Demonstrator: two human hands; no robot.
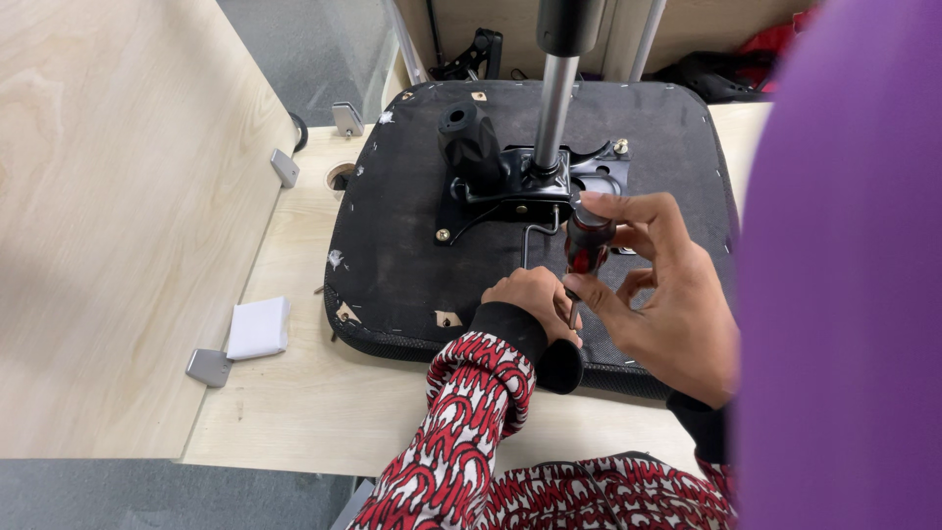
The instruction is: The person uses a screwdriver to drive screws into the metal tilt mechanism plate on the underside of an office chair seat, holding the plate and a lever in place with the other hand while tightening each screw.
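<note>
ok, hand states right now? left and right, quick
Left hand: curled closed on the seat underside, by the screwdriver's tip; any held item hidden.
Right hand: fingers closed on the red-and-black screwdriver, held upright.

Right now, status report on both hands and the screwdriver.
Right hand grips screwdriver upright. Left hand steadies its tip on seat underside. Nothing in the way.

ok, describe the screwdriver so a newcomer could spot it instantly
Start at the black upturned chair seat on the pale wooden table. Right of its metal column, the right hand holds the screwdriver upright. Its red-and-black handle is the only red among black parts.
</note>
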